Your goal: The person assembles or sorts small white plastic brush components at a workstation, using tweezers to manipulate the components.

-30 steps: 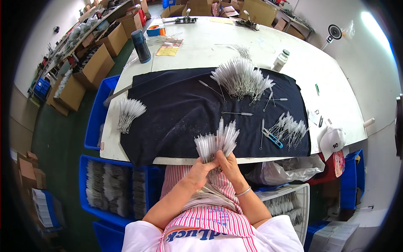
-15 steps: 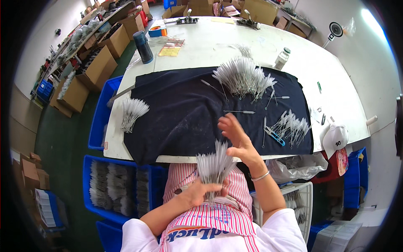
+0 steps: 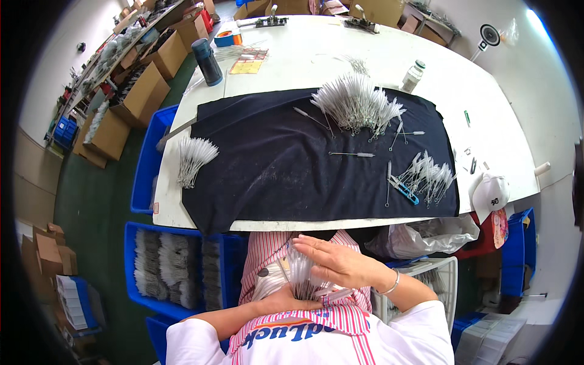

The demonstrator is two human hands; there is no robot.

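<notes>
A bundle of small white-bristled wire brushes (image 3: 298, 274) stands upright over my lap. My left hand (image 3: 283, 301) is wrapped round its wire handles. My right hand (image 3: 340, 263), fingers stretched out and together, lies against the bristle tips and hides part of them. Beyond, on the dark cloth (image 3: 261, 164), rises a large pile of brushes (image 3: 353, 103). A smaller group of brushes (image 3: 429, 176) lies at the right beside blue-handled pliers (image 3: 404, 190). One loose brush (image 3: 353, 154) lies between, and another bunch (image 3: 196, 159) is at the cloth's left edge.
Blue crates (image 3: 173, 310) with brushes stand at my left, a white crate (image 3: 447, 292) at my right. On the white table (image 3: 316, 45) are a dark flask (image 3: 207, 62), a glass jar (image 3: 413, 76) and a white cap (image 3: 490, 193). A plastic bag (image 3: 426, 237) hangs by the right edge.
My right hand has come down from above the cloth's near edge onto the bristle tips. The bundle in my left hand sits lower and closer to me. The view has shifted slightly.
</notes>
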